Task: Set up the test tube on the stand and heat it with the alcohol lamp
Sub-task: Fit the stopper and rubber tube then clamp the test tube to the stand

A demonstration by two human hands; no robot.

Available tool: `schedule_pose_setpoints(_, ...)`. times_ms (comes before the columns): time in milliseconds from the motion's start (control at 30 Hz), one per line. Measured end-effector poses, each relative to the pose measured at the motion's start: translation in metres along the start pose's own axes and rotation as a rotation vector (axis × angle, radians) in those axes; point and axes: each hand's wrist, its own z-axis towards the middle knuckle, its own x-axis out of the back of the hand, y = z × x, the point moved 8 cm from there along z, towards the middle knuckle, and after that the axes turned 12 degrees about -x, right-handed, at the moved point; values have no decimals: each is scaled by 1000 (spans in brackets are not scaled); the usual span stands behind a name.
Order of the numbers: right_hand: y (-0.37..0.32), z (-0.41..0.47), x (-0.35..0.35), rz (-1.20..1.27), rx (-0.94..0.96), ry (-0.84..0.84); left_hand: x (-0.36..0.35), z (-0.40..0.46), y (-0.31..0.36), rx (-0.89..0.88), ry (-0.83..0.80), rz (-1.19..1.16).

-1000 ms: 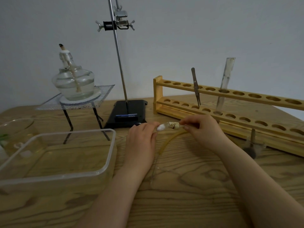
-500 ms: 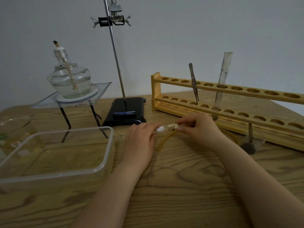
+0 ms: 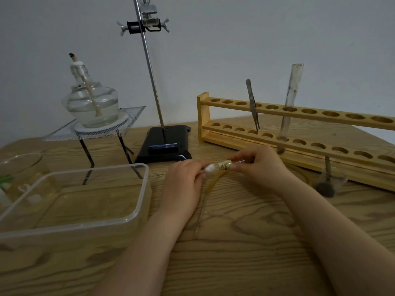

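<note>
Between my hands, low over the table, is a small tan stopper (image 3: 224, 165) with a white cotton wad (image 3: 210, 168) at its left end and a thin glass tube (image 3: 239, 161) at its right. My left hand (image 3: 183, 182) pinches the cotton end. My right hand (image 3: 259, 165) grips the stopper. A yellowish rubber hose (image 3: 213, 182) curves down from it. An upright test tube (image 3: 291, 99) stands in the wooden rack (image 3: 320, 113). The stand's rod (image 3: 152, 82) carries a clamp (image 3: 149, 24) above its black base (image 3: 164, 142). The unlit alcohol lamp (image 3: 92, 103) sits on a gauze-topped tripod (image 3: 128, 116).
A clear plastic tub (image 3: 141, 201) lies at the front left, with a glass dish (image 3: 19, 165) behind it. Tweezers (image 3: 252, 103) stand in the rack. A small beaker with dark powder (image 3: 329, 183) sits in front of the rack on the wooden table (image 3: 245, 242).
Both hands stay on the stopper piece in nearly the same pose. The view has shifted slightly; nothing on the table has moved.
</note>
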Motion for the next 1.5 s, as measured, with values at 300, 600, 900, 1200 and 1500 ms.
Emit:
schedule_pose_setpoints(300,0,-2,0,41,-21,-65,3,1,4,-29,-1,24)
schedule_pose_setpoints(600,-1,-3,0,33,-11,-103,-4,3,-1,-33,-57,66)
schedule_pose_setpoints(900,-3,-6,-4,-94,2,-114,-8,3,5,-111,-102,61)
schedule_pose_setpoints(1200,-9,-11,-13,-94,49,-132,-9,2,4,-66,-133,117)
schedule_pose_setpoints(1500,-6,-13,-14,18,10,-179,-5,2,8,-71,-88,93)
